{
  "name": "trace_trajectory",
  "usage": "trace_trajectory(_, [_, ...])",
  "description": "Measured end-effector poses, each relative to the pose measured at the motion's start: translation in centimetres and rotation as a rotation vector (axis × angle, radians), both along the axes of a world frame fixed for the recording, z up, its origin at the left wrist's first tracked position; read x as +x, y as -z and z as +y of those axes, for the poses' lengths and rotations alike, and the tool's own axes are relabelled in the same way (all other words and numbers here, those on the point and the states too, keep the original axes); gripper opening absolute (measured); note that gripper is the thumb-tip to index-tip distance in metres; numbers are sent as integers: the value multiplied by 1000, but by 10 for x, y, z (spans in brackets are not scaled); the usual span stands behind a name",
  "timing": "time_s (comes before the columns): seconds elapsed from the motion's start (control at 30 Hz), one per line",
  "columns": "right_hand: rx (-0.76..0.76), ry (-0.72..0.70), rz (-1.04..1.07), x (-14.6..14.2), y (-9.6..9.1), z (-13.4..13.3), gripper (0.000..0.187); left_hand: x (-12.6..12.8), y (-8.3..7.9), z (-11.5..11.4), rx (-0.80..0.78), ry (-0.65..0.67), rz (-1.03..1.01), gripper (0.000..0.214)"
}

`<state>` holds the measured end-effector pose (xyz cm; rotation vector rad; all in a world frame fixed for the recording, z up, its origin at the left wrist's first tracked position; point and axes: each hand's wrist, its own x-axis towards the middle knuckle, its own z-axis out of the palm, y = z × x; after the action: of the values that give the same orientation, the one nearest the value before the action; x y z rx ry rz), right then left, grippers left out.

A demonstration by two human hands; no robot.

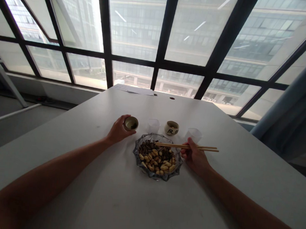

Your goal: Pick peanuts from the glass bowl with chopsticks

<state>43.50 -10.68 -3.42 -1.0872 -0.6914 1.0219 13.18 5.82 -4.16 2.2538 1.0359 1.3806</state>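
Observation:
My left hand [119, 130] is wrapped round a small ceramic cup [131, 123], tilted so that its inside faces me; something dark lies at its bottom. In my right hand [194, 156] is a pair of chopsticks [205, 148], with the tips pointing left over the far part of a glass bowl [155, 175]. Peanuts [164, 167] and other nuts fill the bowl's near side, and striped sunflower seeds [145, 147] its far side. Whether the tips grip a seed is too small to tell.
Behind the bowl stand a clear plastic cup [153, 125], a ceramic cup [171, 128] with dark characters, and another clear cup [194, 134] beyond my right hand. Paper [136, 90] lies at the white table's [84, 179] far end, before large windows. A curtain [288, 104] hangs at right.

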Motion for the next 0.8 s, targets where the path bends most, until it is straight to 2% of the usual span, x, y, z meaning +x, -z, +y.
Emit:
trace_trajectory(0.37, [-48,24,51,-3,-4,-2,43,0,0,0,17,-20,22,72])
trace_trajectory(0.57, [4,35,31,-4,-5,-1,50,-2,-2,-2,71,-40,58,71])
trace_trajectory(0.67, [106,107,-90,-8,-6,-4,53,-2,-2,-4,92,-29,77,71])
trace_trajectory(0.8, [282,163,-448,-15,-7,-17,49,-4,0,-4,109,-7,76,70])
